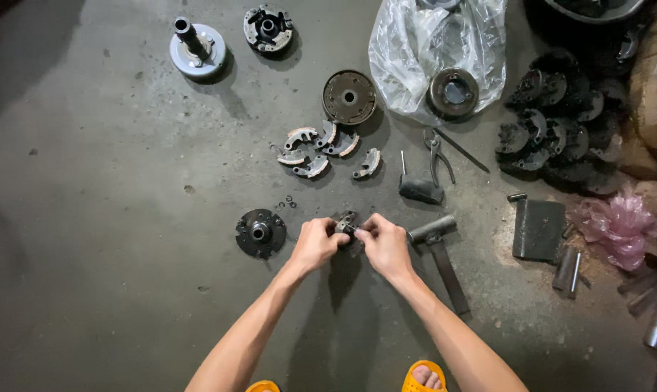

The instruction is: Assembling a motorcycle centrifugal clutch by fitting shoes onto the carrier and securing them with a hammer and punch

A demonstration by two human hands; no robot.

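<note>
Both hands pinched on a small metal part above the concrete floor [111, 290].

Left hand [315, 245] and right hand [385, 247] meeting fingertip to fingertip, fingers curled tight around the part [346, 223], held just off the floor between them. Hub plate [260, 232] lying just left of the left hand; hammer [437, 250] just right of the right hand. Clutch shoes [317, 151] scattered farther up, below a round disc [349, 96]. Pliers [437, 154] beside a plastic bag [437, 54].
</note>
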